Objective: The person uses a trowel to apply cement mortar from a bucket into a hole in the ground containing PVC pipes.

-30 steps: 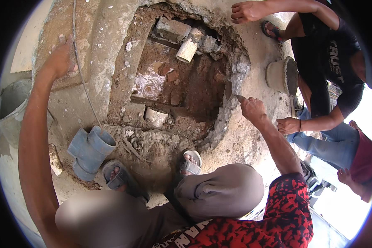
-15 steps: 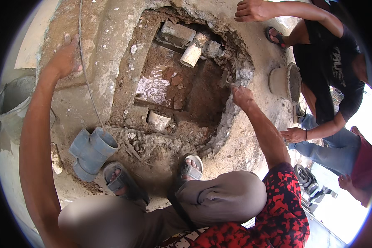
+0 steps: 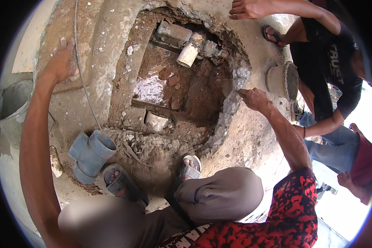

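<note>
My left hand [image 3: 64,60] rests fingers-down on the concrete ledge, beside a thin grey cable [image 3: 85,89], holding nothing. My right hand [image 3: 256,100] grips a trowel [image 3: 242,93] at the broken right edge of the square pit [image 3: 124,82]; its blade is partly inside the pit and hard to make out. Inside the pit lie a short pale pipe [image 3: 187,56], a mortar-crusted block [image 3: 170,33], a second pipe stub [image 3: 156,122] toward the near side and a shiny puddle [image 3: 151,89]. A blue-grey tee fitting [image 3: 91,159] lies outside, left of my sandalled feet.
A grey bucket [image 3: 12,105] stands at left. Another bucket [image 3: 279,80] is right of the pit, beside a crouching co-worker in black [image 3: 335,62], one hand [image 3: 246,9] above the pit's far-right edge. A second person in jeans [image 3: 330,153] is behind at right.
My right hand with the trowel moved left half a second ago and is now back to the right, slightly higher than at first. The co-worker's upper hand shifted slightly upward since the last frame.
</note>
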A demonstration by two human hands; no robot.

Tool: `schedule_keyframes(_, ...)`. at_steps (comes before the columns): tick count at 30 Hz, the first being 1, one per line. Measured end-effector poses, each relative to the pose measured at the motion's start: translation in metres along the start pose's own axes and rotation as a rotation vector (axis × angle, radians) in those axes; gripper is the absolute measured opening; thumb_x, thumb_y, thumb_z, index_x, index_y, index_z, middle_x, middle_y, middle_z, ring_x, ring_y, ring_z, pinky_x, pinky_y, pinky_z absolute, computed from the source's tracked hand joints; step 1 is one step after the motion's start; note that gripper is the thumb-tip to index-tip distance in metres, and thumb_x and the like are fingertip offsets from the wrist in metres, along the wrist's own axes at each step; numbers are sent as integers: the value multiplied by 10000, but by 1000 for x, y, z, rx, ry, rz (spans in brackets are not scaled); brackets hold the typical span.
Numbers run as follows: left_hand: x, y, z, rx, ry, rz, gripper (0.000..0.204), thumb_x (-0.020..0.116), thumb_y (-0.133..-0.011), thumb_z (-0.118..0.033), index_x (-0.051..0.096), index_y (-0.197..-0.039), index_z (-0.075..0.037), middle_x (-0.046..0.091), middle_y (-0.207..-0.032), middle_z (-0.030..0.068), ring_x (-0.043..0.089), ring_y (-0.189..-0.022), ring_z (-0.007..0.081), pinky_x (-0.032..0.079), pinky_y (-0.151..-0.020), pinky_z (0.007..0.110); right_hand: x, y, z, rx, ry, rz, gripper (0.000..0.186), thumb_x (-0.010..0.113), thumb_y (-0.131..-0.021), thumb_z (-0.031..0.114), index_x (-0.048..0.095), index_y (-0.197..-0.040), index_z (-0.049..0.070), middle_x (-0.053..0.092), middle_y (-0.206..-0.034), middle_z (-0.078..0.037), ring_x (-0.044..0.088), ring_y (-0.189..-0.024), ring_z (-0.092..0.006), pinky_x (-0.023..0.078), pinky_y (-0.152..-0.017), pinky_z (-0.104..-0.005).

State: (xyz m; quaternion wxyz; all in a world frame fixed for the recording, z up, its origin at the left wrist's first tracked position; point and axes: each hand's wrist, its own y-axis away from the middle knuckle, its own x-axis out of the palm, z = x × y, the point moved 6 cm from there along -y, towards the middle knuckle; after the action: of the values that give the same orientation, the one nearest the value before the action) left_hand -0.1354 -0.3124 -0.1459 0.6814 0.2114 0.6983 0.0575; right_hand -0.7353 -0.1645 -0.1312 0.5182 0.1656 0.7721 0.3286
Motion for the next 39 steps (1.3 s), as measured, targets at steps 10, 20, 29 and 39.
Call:
schedule_keyframes(10,-7,-8,0,34,54,-54,951,733,-654,-76,178,-1419,24,197,-1428,315,260,-1328,401,192,-1114,448,37,-24,9,106,-10,-40,354,380,-870,185,541,-1185,165,641,-880,-237,627,-795,-401,506,-732,-497)
schedule_keyframes(20,-11,-4,-18,-27,77,2,969,745,-646,-77,175,-1424,9,146,-1449,301,226,-1339,409,177,-1120,445,47,-28,14,186,-60,-17,367,368,-870,131,526,-1199,91,639,-863,-241,630,-825,-395,510,-724,-491)
schedule_keyframes(29,-4,-1,-12,2,64,39,991,744,-641,-72,147,-1426,21,158,-1426,337,196,-1348,413,165,-1120,453,-11,-9,54,136,-67,82,360,399,-906,187,490,-1247,115,666,-909,-154,648,-893,-310,545,-731,-416)
schedule_keyframes(39,-4,-7,-15,8,83,1,979,722,-630,-30,159,-1430,9,167,-1445,303,125,-1378,382,140,-1127,418,167,6,81,49,-186,152,321,403,-915,184,534,-1183,66,592,-1127,-198,632,-951,-317,525,-773,-437)
